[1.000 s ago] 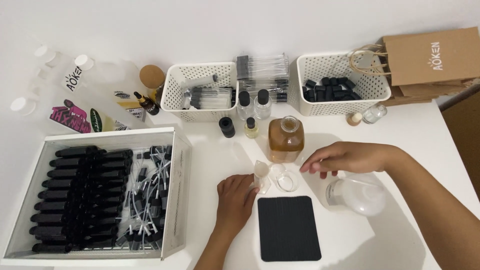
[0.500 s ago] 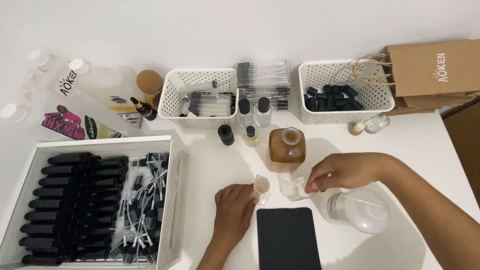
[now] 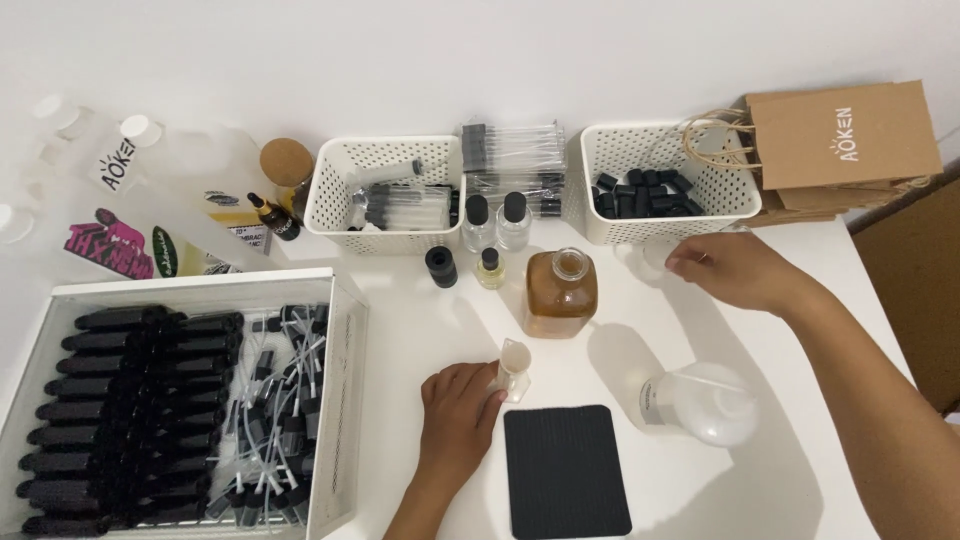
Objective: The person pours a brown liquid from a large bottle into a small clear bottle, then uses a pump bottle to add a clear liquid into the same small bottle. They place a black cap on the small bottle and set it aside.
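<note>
- Two bare hands are over a white table [image 3: 420, 310], seen from above.
- Left hand [image 3: 455, 420]: resting on the table, fingers curled about a small clear bottle with a funnel-like top [image 3: 514, 368], which stands upright just left of and above the black ribbed mat [image 3: 565, 470].
- Right hand [image 3: 735, 270]: reached out to the far right of the table, fingertips closed on a small clear glass piece [image 3: 655, 255] in front of the right white basket [image 3: 660, 185]. What kind of piece it is cannot be made out.
- Square amber-filled bottle [image 3: 560, 290]: upright, uncapped, between the two hands, apart from both.
- Large clear flask [image 3: 700, 402]: lying on its side, right of the mat, below the right forearm.
- Right white basket holds black caps [image 3: 645, 192]; the left white basket [image 3: 385, 195] holds clear tubes. Bagged pipettes [image 3: 512, 155] lie between the baskets.
- Two clear black-capped bottles [image 3: 495, 220] stand in front of the baskets; a loose black cap [image 3: 440, 266] and a small yellow vial [image 3: 489, 268] stand near them.
- White tray [image 3: 345, 390] at left: rows of black bottles [image 3: 130, 410] and a heap of dropper tops [image 3: 290, 400].
- Brown paper bags [image 3: 840, 140] at far right; white jugs [image 3: 150, 200] at far left.
</note>
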